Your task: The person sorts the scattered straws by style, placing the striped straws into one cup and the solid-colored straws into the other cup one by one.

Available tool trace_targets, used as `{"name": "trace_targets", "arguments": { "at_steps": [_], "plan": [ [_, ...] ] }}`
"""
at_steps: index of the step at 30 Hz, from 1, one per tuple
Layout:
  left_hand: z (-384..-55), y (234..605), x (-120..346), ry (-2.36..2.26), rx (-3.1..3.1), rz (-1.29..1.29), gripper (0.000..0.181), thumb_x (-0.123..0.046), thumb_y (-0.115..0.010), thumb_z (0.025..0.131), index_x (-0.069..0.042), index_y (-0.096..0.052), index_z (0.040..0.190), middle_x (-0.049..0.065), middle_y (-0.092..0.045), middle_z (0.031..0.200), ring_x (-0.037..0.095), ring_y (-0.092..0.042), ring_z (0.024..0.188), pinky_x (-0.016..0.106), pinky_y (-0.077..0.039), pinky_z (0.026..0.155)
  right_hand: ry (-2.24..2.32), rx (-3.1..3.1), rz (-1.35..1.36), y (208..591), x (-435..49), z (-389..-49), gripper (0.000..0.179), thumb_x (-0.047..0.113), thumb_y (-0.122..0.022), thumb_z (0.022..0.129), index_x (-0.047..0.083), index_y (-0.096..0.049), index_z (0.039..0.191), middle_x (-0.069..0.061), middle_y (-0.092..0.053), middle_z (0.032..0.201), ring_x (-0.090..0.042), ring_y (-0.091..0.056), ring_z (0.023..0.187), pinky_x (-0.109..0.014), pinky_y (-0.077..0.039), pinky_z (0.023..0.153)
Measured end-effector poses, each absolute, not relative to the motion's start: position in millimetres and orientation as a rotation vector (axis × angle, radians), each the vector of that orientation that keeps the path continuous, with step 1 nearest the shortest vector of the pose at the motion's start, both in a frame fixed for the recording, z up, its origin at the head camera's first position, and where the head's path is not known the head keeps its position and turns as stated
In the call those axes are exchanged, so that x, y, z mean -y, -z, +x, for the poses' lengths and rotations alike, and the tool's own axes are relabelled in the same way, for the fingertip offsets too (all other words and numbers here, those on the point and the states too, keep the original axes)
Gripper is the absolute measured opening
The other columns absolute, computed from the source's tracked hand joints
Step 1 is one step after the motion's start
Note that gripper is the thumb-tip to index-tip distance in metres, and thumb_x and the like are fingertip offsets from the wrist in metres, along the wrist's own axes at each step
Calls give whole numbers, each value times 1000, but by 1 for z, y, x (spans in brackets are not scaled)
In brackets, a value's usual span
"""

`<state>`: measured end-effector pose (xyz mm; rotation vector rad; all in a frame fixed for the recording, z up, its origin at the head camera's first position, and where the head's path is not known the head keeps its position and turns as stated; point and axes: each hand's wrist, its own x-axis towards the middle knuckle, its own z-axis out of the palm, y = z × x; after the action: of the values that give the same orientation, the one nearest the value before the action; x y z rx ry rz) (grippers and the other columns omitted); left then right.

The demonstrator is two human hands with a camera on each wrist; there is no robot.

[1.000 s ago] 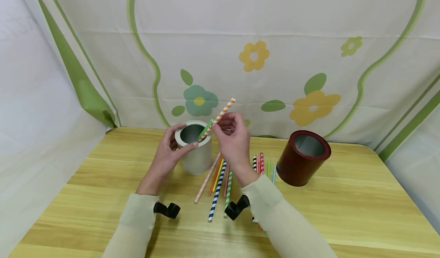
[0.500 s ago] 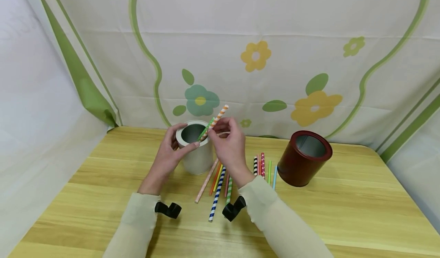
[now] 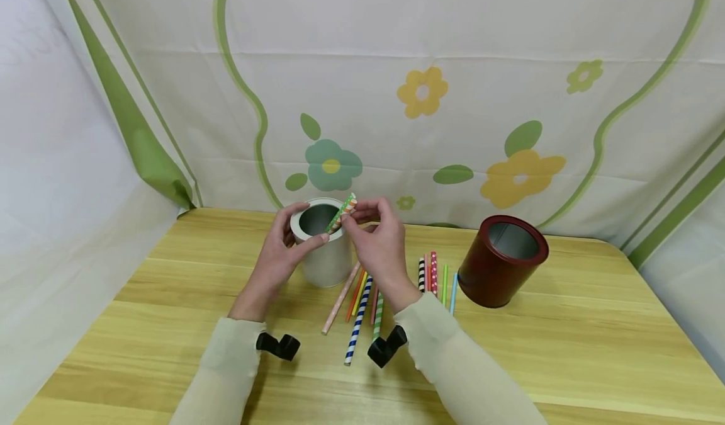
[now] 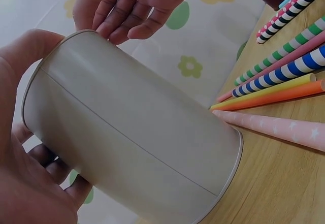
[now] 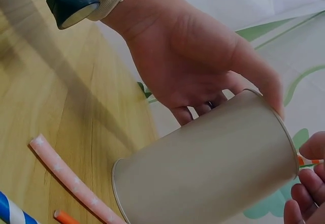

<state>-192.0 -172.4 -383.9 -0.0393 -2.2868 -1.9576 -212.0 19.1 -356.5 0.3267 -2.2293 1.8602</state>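
My left hand [image 3: 277, 255] grips the rim and side of a white can [image 3: 326, 262], thumb along the front of the rim. The can stands on the table. My right hand [image 3: 378, 239] pinches an orange-and-white striped paper straw [image 3: 352, 205] at the can's right rim, its lower part inside. Beside it, a green dotted straw [image 3: 342, 213] leans in the can with its top above the rim. In the left wrist view, the can's side [image 4: 132, 117] hides both straws. Only a bit of orange shows by the fingers in the right wrist view.
Several paper straws lie before the can, among them a blue-striped straw [image 3: 359, 324] and a pink straw [image 3: 340, 301]. More, including a light blue straw [image 3: 453, 293], lie right of my wrist. A dark red can [image 3: 493, 274] stands at the right. A flowered curtain [image 3: 351, 85] hangs behind the table.
The orange-striped straw has slid down into the white can, its top now about level with the green straw's. My right hand moved slightly left and down. The left hand kept its grip.
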Motion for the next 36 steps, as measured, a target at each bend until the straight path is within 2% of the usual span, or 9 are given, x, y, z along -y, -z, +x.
{"name": "trace_targets", "arguments": {
  "at_steps": [7,10,16,22,29,36],
  "plan": [
    [-193,384,170,1978,2281,-63,74,-18,-77,99,-18,-38,161,9,-44,162,30,-48,144,49,-36,124,-1980,2157,156,359,-33,-212,25,18,-79,97,11,-69,119,-7,-70,113,-22,-64,107,-33,-55,89],
    [-194,385,170,1992,2277,-62,74,-18,-77,99,-19,-38,161,9,-43,163,30,-47,145,50,-36,125,-2038,2127,43,364,-42,-213,24,17,-79,97,11,-69,118,-5,-69,112,-20,-62,105,-31,-54,87],
    [-195,386,170,2015,2268,-45,74,-17,-78,99,-20,-38,161,8,-44,162,29,-47,144,49,-37,125,-2112,2124,-132,383,-60,-212,22,17,-78,99,9,-70,118,-5,-68,111,-17,-63,97,-29,-59,79],
    [-193,386,171,2020,2261,-17,73,-18,-78,99,-21,-38,161,8,-44,162,28,-46,144,49,-36,125,-2014,2199,-166,396,-69,-206,25,19,-79,98,8,-70,119,-6,-69,110,-18,-62,99,-37,-63,82],
    [-192,385,176,2007,2254,-18,73,-16,-76,99,-20,-37,162,9,-43,163,29,-46,144,49,-35,127,-1919,2309,-169,404,-69,-202,25,20,-80,97,8,-72,117,-8,-72,108,-20,-64,98,-26,-57,77],
    [-192,384,177,1982,2267,-20,73,-14,-75,100,-19,-37,162,10,-45,162,28,-47,140,43,-37,121,-1920,2421,-155,411,-72,-201,26,21,-79,97,7,-72,118,-9,-73,107,-21,-66,95,-29,-55,79]
  ]
}}
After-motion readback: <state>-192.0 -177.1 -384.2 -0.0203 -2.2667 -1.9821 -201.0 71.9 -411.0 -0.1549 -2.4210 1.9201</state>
